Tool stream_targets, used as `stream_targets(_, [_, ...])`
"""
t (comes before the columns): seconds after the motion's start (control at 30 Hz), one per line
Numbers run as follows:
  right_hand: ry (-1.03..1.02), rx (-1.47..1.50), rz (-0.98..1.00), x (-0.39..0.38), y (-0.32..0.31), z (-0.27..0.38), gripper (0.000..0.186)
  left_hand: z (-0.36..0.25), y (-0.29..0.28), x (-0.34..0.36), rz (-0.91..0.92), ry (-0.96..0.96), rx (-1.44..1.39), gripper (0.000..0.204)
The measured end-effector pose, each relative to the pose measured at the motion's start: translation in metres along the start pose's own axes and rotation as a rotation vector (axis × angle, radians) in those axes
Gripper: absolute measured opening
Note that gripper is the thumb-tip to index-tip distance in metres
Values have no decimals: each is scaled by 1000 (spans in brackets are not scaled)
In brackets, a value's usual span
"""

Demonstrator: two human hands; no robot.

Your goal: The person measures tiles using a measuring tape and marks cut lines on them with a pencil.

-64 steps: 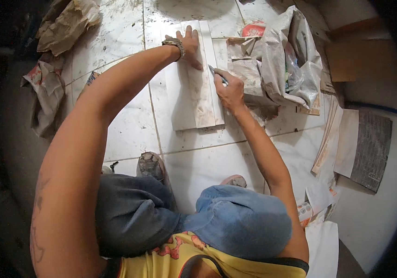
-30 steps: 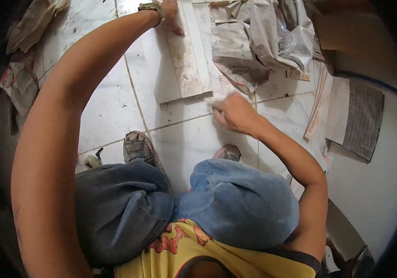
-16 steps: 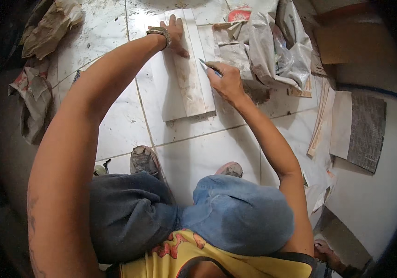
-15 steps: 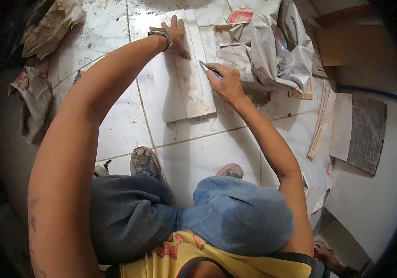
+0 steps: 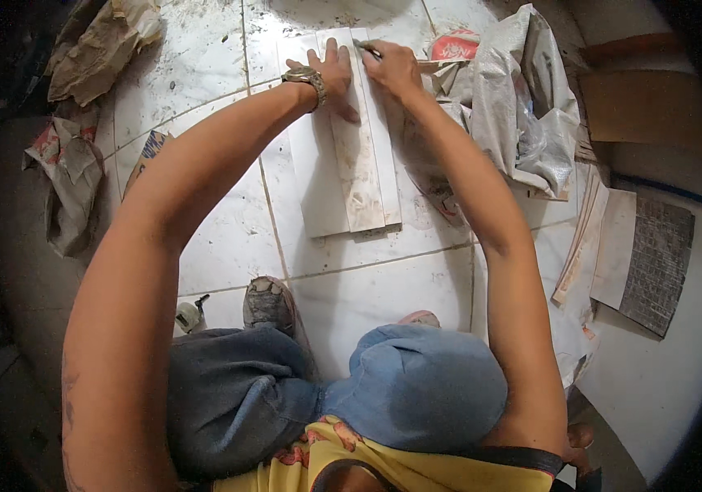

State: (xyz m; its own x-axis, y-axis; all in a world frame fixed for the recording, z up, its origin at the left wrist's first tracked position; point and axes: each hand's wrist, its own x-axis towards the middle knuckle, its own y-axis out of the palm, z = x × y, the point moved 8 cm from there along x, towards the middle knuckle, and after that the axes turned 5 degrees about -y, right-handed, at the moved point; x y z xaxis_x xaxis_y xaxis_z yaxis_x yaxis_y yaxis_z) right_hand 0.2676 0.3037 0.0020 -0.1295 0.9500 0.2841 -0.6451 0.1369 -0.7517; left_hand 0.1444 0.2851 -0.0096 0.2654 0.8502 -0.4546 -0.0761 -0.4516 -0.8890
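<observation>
On the floor lies a white tile (image 5: 318, 193), with a narrower tile strip (image 5: 361, 184) laid lengthwise on top of it. My left hand (image 5: 338, 79), a watch on its wrist, presses down on the strip's far part with its fingers spread. A slim pen (image 5: 373, 52) is pinched in my right hand (image 5: 396, 69), its point down by the strip's right edge near the far end. Most of the pen is hidden by my fingers. Any line it leaves is too fine to make out.
Crumpled sacks (image 5: 511, 102) lie right of the tile, brown paper (image 5: 105, 49) at the far left. Cut tile pieces (image 5: 642, 254) lean against the right wall. A small tape-measure-like object (image 5: 189, 316) sits by my left shoe (image 5: 269, 305). Another person's hand (image 5: 580, 435) shows at lower right.
My right hand has slid the pen away from me along the strip's edge, to near its far end. My left hand stays pressed on the strip. The whole view has shifted slightly.
</observation>
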Motion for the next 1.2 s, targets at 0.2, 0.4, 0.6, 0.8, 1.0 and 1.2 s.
stream_targets(0.2, [40,0,103,17,10,-11,32,-1,-1,-3,-7,-6,5,145])
stream_targets(0.4, [18,-47,231,-11,-12,9,32,-4,-7,-10,-2,-33,56,142])
stream_targets(0.6, [-192,-223,583,-183,-51,63,29,-5,-10,-25,-4,-104,86,123])
stream_targets(0.8, [-215,-65,1203,-371,-111,124,13,-14,-10,-18,21,-60,114,100])
stream_targets(1.0, [138,-211,875,-361,-220,96,19,-15,-3,-3,151,-133,-123,91])
stream_targets(1.2, [78,-250,716,-323,-228,104,22,-12,2,-7,61,-239,-348,94])
